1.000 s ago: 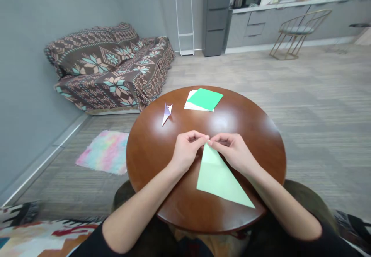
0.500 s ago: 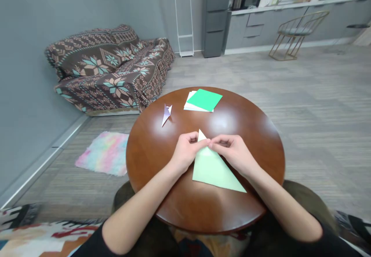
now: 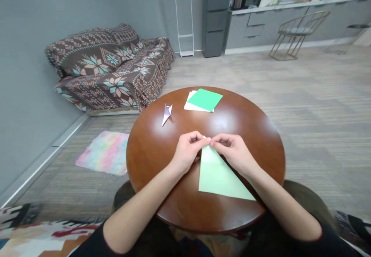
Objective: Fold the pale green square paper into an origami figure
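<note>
A pale green paper triangle [image 3: 218,176] lies folded on the round brown wooden table [image 3: 150,152], its narrow tip pointing away from me. My left hand [image 3: 188,152] and my right hand [image 3: 234,152] meet at that tip and pinch it between thumbs and fingertips. Farther back on the table rests a small folded purple paper figure [image 3: 167,113]. Beside it is a stack of square paper sheets [image 3: 203,100] with a bright green one on top.
A sofa under a patterned brown blanket [image 3: 110,69] stands at the left wall. A pastel rug [image 3: 104,152] lies on the floor left of the table. A gold wire chair [image 3: 300,29] and grey cabinets [image 3: 257,23] are at the far back.
The pale green triangle was pushed away so its tip showed above my fingers, then drawn back and turned slightly. Both hands stayed pinched at the tip.
</note>
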`<move>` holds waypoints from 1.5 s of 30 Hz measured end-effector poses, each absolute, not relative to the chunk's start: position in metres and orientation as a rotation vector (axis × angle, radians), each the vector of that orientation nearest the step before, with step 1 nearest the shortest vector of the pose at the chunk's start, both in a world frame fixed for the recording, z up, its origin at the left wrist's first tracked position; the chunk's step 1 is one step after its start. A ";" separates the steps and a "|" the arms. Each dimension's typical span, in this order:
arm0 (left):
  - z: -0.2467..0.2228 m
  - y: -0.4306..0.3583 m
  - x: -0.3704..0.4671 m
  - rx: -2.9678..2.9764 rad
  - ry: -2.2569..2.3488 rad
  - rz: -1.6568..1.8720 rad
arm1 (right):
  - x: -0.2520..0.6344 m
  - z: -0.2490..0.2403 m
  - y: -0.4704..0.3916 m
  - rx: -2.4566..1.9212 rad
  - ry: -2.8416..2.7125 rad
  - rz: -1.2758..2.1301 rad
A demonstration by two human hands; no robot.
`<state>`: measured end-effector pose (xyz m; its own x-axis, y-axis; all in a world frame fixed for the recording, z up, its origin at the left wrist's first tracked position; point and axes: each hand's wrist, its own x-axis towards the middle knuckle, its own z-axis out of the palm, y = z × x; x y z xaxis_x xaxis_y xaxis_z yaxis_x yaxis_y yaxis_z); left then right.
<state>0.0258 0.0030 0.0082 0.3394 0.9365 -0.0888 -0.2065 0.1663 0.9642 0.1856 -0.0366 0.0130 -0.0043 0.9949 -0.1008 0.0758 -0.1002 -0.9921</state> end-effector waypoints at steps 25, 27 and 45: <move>0.011 0.018 0.012 0.985 0.996 1.017 | 0.191 0.014 -0.033 -1.391 -1.267 1.242; 0.007 0.014 0.015 1.033 1.034 0.914 | 0.191 0.013 -0.033 -1.383 -1.264 1.232; 0.012 0.033 0.005 0.762 1.139 1.186 | 0.211 0.005 -0.033 -1.414 -1.331 1.144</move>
<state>0.0052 0.0326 0.0116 -0.0199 0.9628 -0.2696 -0.3078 0.2507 0.9178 0.2105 -0.0328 0.0054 0.0108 0.9981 -0.0612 0.2110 -0.0621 -0.9755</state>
